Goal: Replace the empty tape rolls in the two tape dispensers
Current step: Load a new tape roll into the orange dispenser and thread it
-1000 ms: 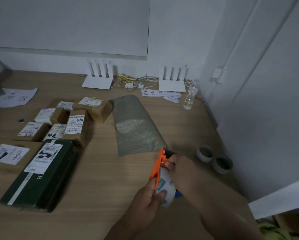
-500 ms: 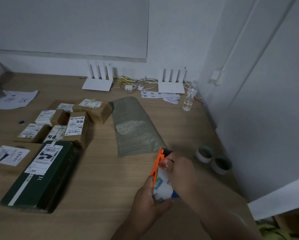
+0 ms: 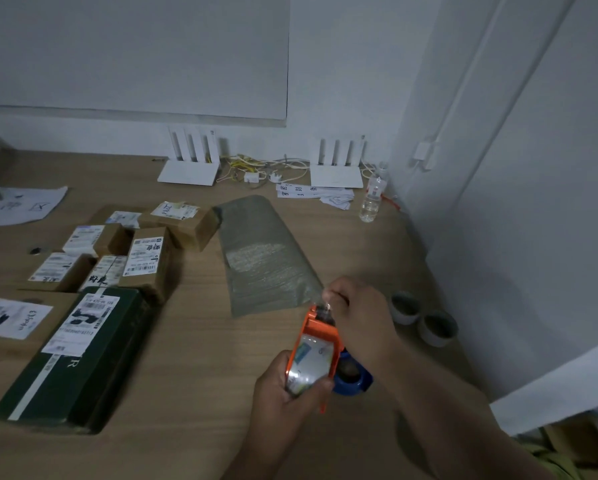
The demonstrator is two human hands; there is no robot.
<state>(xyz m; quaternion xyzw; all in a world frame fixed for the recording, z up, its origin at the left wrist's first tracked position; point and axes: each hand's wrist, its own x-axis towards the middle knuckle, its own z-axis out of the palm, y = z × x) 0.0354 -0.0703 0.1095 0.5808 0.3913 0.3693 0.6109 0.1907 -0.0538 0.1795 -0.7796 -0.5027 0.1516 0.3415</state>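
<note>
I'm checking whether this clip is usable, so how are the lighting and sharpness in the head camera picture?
Head view: dim, flat, greyish light with soft shadows; the orange tape dispenser, left hand and right hand are slightly motion-blurred; glare washes out the tape roll; the parcel labels stay partly readable; wide-angle bending shows along the white wall.

Wooden table; boxes; mailer; cups.

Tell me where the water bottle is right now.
In the head view, the water bottle stands upright at the far right of the table, near the wall corner, just right of the right-hand white router and the paper slips.
</note>
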